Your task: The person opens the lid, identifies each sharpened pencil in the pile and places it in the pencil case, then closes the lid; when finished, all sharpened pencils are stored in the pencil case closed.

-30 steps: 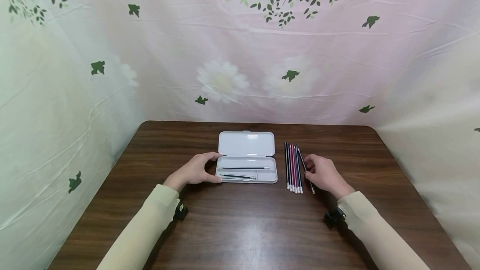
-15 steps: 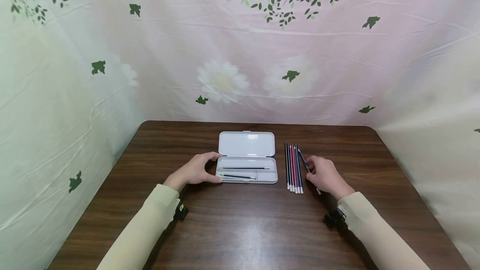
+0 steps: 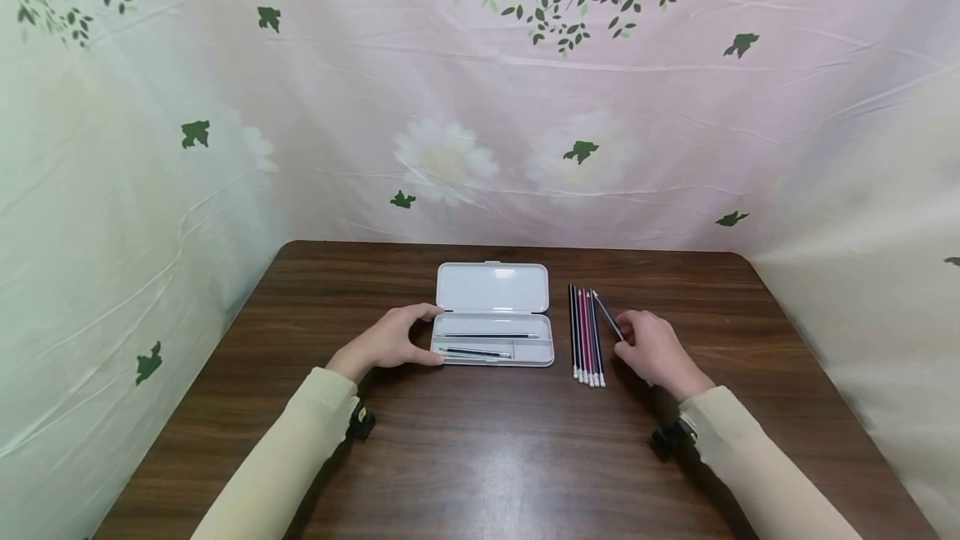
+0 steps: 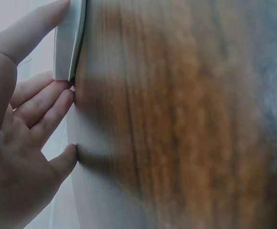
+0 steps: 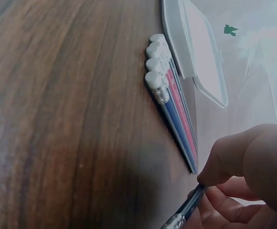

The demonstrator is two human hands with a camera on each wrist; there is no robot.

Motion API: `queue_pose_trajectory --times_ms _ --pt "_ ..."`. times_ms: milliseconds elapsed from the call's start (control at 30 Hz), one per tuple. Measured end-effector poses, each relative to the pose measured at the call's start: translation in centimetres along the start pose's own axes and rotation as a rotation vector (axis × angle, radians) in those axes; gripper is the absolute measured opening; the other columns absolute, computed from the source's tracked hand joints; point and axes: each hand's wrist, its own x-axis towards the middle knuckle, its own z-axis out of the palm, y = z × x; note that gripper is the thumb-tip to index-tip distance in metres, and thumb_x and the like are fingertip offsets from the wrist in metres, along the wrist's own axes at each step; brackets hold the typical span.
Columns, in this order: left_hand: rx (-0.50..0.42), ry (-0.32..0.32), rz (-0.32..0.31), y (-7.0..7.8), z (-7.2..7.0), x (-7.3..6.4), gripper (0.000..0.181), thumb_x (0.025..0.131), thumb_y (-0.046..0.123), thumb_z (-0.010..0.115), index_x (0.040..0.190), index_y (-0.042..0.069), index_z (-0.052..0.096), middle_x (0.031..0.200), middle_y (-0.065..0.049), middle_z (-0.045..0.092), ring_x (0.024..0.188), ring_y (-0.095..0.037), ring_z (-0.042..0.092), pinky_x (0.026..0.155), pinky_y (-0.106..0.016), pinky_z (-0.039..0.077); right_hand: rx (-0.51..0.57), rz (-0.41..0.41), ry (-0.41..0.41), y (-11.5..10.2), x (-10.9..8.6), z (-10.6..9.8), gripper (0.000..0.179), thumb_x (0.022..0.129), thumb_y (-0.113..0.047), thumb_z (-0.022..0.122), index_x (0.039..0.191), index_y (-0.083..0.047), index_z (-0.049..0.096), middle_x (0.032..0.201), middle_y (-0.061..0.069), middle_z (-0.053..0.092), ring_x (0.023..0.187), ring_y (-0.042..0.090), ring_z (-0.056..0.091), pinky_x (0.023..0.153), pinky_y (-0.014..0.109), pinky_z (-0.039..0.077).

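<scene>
A white pencil case [image 3: 534,354] lies with its lid raised, a few dark pencils inside its compartments. My left hand [image 3: 388,338] grips the case's left end, thumb at the front corner and fingers at the back; in the left wrist view the thumb [image 4: 31,29] lies against the case wall [image 4: 68,45]. My right hand [image 3: 654,348] pinches a dark pencil [image 3: 609,319] between thumb and fingers. That pencil slants, its far tip close to the row of pencils [image 3: 587,336]. In the right wrist view its metal ferrule [image 5: 175,220] shows below the fingers.
Several dark and red pencils with white erasers lie side by side right of the case. All this stands on a brown wooden table [image 3: 480,448]. A patterned cloth [image 3: 495,107] hangs behind and at both sides.
The pencil in my right hand has turned, its far tip swinging left towards the row and its eraser end right under the hand. My left hand and the case have stayed put.
</scene>
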Motion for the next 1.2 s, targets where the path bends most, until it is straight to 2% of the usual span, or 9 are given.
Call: queue_pose_trajectory --times_ms 367,633,867,1200 --pt "0.000 0.000 0.001 -0.3 0.2 0.2 0.088 0.079 0.048 0.092 0.152 0.017 0.055 0.142 -0.007 0.060 0.137 -0.026 0.052 0.118 -0.051 0.039 0.023 -0.051 -0.001 -0.9 0.1 -0.3 0.027 0.088 -0.003 0.072 0.114 0.006 0.068 0.097 0.015 0.069 0.086 0.026 0.064 0.077 0.045 0.055" --pt "-0.001 0.004 -0.001 -0.3 0.2 0.1 0.088 0.078 0.049 0.092 0.152 0.016 0.055 0.142 -0.007 0.060 0.137 -0.025 0.053 0.118 -0.051 0.040 0.054 -0.094 -0.012 -1.4 0.0 -0.1 0.028 0.092 -0.001 0.069 0.120 0.002 0.067 0.103 0.013 0.071 0.088 0.023 0.065 0.078 0.044 0.056" --pt "0.003 0.004 -0.003 -0.2 0.2 0.2 0.088 0.079 0.048 0.092 0.152 0.016 0.055 0.142 -0.007 0.061 0.136 -0.025 0.053 0.118 -0.050 0.040 0.048 -0.182 0.003 -2.3 0.2 0.4 0.027 0.091 0.004 0.067 0.118 -0.001 0.071 0.100 0.011 0.071 0.083 0.021 0.062 0.074 0.041 0.055" --pt "-0.001 0.005 -0.001 -0.4 0.2 0.2 0.088 0.079 0.049 0.092 0.152 0.017 0.055 0.142 -0.007 0.061 0.136 -0.025 0.053 0.117 -0.051 0.040 0.035 -0.248 0.023 -4.1 0.8 1.0 0.024 0.091 0.001 0.066 0.111 -0.006 0.076 0.098 0.006 0.069 0.082 0.018 0.060 0.072 0.038 0.053"
